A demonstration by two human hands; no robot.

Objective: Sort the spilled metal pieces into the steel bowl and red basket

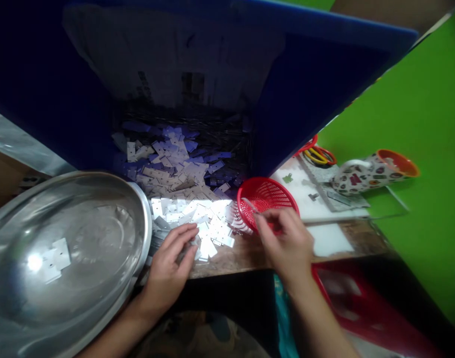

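White tags [208,219] under left hand [171,263]; mug [365,175] print blurred.

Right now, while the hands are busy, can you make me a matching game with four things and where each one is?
Things:
1. metal bowl
2. red basket
3. mug
4. left hand

Places:
A. far right, by the green surface
B. just behind the right hand
C. far left, with two white pieces inside
D. resting on the pile of small pieces

Right pairs: 1-C, 2-B, 3-A, 4-D.
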